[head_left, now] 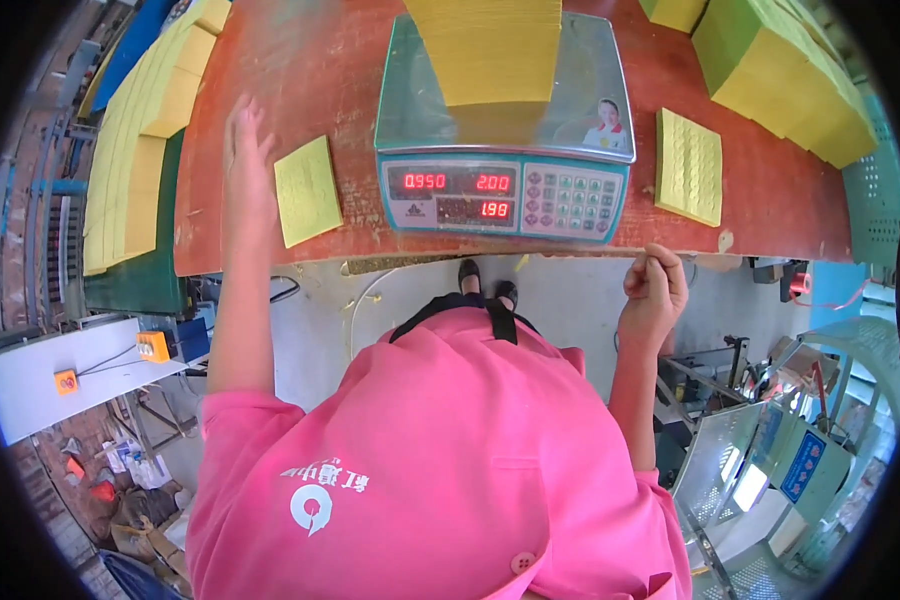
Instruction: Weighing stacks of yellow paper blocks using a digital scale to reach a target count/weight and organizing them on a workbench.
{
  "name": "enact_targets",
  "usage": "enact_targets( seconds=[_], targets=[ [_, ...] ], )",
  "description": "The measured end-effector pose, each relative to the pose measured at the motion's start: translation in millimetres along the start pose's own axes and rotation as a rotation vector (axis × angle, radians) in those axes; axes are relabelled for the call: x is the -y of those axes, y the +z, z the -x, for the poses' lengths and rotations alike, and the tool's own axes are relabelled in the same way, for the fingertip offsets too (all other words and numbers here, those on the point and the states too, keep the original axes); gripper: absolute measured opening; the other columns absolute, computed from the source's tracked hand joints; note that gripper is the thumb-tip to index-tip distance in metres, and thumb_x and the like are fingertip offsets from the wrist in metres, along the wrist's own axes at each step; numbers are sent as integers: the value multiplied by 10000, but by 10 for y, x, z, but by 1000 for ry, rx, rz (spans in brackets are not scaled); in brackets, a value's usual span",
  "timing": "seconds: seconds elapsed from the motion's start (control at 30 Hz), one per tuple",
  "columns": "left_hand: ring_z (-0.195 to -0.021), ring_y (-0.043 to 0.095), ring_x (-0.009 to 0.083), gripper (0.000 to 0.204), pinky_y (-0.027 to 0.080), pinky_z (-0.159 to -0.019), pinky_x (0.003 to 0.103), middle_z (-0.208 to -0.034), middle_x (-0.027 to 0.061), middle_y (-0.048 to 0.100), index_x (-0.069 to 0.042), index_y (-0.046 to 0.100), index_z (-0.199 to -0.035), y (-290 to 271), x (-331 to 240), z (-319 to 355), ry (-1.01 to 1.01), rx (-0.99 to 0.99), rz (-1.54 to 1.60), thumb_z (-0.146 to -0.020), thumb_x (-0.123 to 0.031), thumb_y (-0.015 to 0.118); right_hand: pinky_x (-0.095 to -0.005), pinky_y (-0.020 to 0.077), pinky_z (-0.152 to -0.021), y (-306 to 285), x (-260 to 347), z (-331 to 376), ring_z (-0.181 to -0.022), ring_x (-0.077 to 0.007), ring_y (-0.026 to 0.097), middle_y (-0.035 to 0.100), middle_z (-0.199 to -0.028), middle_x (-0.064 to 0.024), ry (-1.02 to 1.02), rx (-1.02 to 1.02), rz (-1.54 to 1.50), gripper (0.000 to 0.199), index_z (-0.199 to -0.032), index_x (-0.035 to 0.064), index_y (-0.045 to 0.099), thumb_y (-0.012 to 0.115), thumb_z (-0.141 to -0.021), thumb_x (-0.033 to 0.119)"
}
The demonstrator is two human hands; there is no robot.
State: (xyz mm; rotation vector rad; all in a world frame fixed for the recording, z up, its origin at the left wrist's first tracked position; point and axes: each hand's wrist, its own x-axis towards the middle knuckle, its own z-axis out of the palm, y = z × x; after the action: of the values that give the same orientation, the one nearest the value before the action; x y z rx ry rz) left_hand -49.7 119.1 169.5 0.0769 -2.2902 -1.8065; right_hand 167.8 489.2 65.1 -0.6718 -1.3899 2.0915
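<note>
In the head view we look straight down over a pink shirt (440, 450) at a reddish-brown surface (330, 70) that fills the upper half of the frame. Our left hand (245, 150) lies flat on the surface in the upper left, fingers spread and holding nothing, its grip wide. Just beside it, to the right and a little lower, sits a thin yellow-green pad of paper sheets (307, 190), near the front edge of the surface; we cannot tell whether the hand touches it. Our right hand (655, 285) is right of centre at the front edge of the surface, fingers curled into a narrow grip; whether it pinches something small we cannot tell. In the upper middle stands a teal electronic scale (505, 195) with red lit digits and a keypad, and a tall stack of yellow sheets (490, 50) rests on its metal pan. Right of the scale lies another yellow-green pad (690, 165), well apart from the right hand. Larger piles of yellow sheets (785, 70) fill the upper right corner, and long rows of yellow stacks (135, 150) run down the upper left, beyond the surface.
</note>
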Motion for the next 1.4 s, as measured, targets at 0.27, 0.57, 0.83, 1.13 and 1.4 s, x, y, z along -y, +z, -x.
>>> enact_targets(
  seconds=[0.27,0.57,0.83,1.13,1.4],
  targets=[
    [-1434,300,294,631,288,-1146,444,-1526,188,328,-15,320,-1480,-227,164,156,-36,18,34,-1047,-474,322,-220,363,-530,203,63,-48,-602,-83,476,575,-758,-37,-17,121,-28,156,-1011,-3,632,492,-945,14],
    [-1428,311,301,671,319,-1125,452,-1534,193,317,1,305,-1485,-102,1,-55,-66,71,99,-1036,-497,341,-215,369,-535,268,65,-186,-585,-91,480,589,-756,-34,-11,147,-19,153,-1008,7,636,498,-946,28],
    [-1301,442,283,782,407,-1023,507,-1398,167,454,6,361,-1437,293,-633,-717,-269,312,381,-951,-598,469,-268,470,-662,1037,558,-1053,-740,-141,589,627,-866,-61,-119,402,46,216,-1091,-23,635,507,-972,105],
    [-1195,543,199,686,443,-991,363,-1311,99,583,-22,504,-1359,1306,-1333,-1521,-181,569,213,-927,-554,551,-321,447,-884,2578,476,-2361,-999,-142,583,660,-1099,-49,202,609,-28,483,-1237,18,612,505,-988,418],
    [-1088,635,145,528,504,-922,319,-1259,70,636,-52,522,-1348,1137,-1515,-1117,-434,955,177,-956,-401,581,-288,424,-929,2250,443,-1878,-1038,-134,565,654,-1129,-60,-145,615,178,491,-1219,-35,605,468,-1010,389]
  ],
)
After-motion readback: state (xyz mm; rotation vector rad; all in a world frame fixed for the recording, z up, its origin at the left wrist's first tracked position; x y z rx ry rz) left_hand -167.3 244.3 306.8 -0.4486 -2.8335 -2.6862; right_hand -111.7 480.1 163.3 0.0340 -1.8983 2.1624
